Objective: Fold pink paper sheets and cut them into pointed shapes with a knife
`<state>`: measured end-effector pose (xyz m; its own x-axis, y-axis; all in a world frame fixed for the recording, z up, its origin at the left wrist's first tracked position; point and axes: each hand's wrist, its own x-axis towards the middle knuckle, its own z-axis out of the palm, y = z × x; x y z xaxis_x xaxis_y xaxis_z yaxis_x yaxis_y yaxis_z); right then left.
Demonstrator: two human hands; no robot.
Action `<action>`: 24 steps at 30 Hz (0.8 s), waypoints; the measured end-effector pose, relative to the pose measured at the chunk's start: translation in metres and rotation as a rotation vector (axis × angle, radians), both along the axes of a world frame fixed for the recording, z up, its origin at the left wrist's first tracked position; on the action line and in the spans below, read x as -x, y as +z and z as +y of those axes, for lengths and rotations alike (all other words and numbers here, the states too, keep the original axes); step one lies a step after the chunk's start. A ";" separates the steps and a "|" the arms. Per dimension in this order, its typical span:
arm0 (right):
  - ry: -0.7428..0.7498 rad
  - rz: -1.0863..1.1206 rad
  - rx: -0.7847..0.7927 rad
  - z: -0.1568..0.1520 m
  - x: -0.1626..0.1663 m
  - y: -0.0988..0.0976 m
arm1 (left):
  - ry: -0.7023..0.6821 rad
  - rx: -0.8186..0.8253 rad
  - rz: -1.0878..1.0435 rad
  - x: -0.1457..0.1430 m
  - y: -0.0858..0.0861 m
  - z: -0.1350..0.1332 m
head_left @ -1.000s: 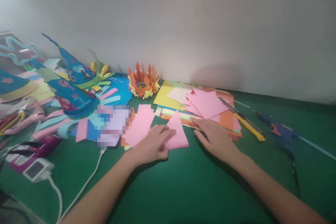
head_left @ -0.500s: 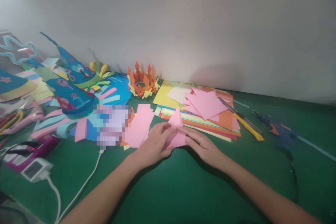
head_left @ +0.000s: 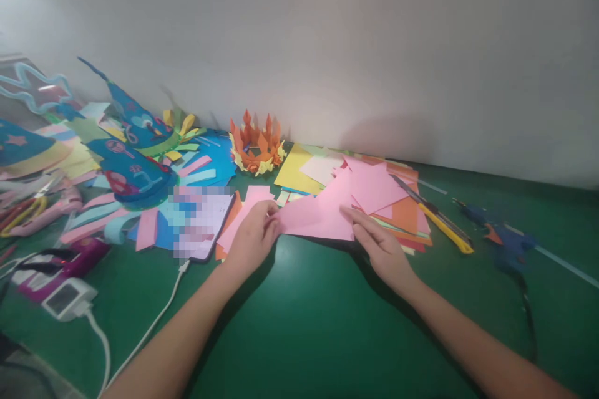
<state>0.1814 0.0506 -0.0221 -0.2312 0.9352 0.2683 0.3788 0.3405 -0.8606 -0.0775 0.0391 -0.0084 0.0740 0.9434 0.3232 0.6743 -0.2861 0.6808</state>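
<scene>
A sheet of pink paper (head_left: 318, 215) is spread between my two hands, slightly raised at its front edge, with a shadow on the table below. My left hand (head_left: 253, 234) pinches its left corner between thumb and fingers. At the right edge, my right hand (head_left: 381, 249) grips the sheet, index finger lying along its face and the thumb out of sight. Behind and to the right, more pink sheets (head_left: 372, 184) rest on a pile of coloured paper. Partly covered by my left hand are other pink pieces (head_left: 241, 224).
An orange and yellow paper crown (head_left: 256, 146) stands near the wall. Blue cone hats (head_left: 133, 168) and paper strips fill the left. A charging phone (head_left: 206, 224) lies left of my hands. A yellow cutter (head_left: 444, 226) and a blue glue gun (head_left: 508, 243) lie right.
The pink paper has opened out from a folded, pointed shape into a wider sheet. My hands have moved apart, the left one leftward and the right one rightward.
</scene>
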 end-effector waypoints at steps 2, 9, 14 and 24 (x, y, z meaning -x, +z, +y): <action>-0.040 0.013 -0.011 0.002 -0.002 -0.002 | 0.099 -0.061 0.077 0.008 0.000 0.004; -0.090 0.077 0.020 0.002 -0.003 -0.007 | 0.234 -0.068 0.448 0.031 -0.011 0.013; -0.091 0.093 0.023 0.001 -0.003 -0.006 | 0.238 -0.019 0.606 0.031 -0.010 0.012; -0.036 0.066 0.013 -0.001 -0.001 0.000 | 0.103 -0.158 0.360 0.004 0.005 0.000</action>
<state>0.1820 0.0500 -0.0221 -0.1799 0.9460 0.2698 0.3327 0.3166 -0.8883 -0.0818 0.0386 -0.0038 0.1165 0.8925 0.4357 0.8922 -0.2868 0.3488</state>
